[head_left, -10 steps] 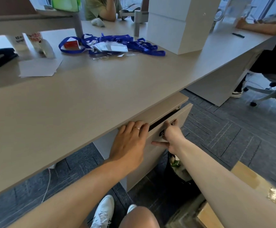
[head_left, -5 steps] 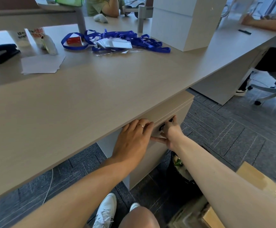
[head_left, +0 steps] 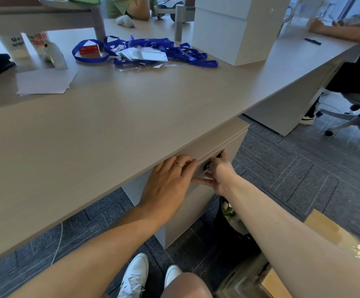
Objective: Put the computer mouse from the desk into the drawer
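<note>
Desk [head_left: 110,130]: wide, pale wood top. Drawer [head_left: 215,147] under its front edge, front flush with the cabinet; computer mouse not visible anywhere. Left hand [head_left: 168,186] lies flat against the drawer front, fingers [head_left: 187,163] extended and together, holding nothing. Right hand [head_left: 219,171] at the drawer's dark handle recess, fingers curled; actual grip cannot be told.

Both forearms are bare to the bottom edge of the view, with no sleeves, watch or bracelet showing. The left hand [head_left: 166,186] wears a thin gold-toned ring [head_left: 179,165] on one finger; the right hand [head_left: 219,174] is unadorned. Below, a bare knee [head_left: 185,286] shows, and two white lace-up sneakers [head_left: 135,276] with white laces.
</note>
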### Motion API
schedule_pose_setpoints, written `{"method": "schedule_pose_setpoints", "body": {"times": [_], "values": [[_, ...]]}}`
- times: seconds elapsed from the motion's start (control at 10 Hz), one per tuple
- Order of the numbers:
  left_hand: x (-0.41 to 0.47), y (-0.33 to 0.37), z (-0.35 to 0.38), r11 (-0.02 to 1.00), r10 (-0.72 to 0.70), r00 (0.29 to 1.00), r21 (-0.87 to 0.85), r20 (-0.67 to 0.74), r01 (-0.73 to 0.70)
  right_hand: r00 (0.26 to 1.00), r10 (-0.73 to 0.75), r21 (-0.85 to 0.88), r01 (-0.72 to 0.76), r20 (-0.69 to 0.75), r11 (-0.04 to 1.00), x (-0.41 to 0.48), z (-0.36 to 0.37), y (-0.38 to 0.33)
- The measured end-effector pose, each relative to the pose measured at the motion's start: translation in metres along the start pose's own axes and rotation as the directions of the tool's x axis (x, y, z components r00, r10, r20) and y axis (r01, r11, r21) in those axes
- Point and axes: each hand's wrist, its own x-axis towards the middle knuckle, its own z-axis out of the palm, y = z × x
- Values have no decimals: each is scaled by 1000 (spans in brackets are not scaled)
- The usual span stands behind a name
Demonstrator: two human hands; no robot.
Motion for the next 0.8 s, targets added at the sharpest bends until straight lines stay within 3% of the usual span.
{"method": "schedule_pose_setpoints", "body": {"times": [0.6, 0.8], "values": [[0, -5, 3, 1000, 28, 999, -6, -28, -28, 1000, -31, -14, 30, -8, 999, 0, 4, 0], [-1, -4, 2, 1000, 28, 999, 12, -33, -28, 997, 73, -73, -71, 30, 995, -17, -14, -13]]}}
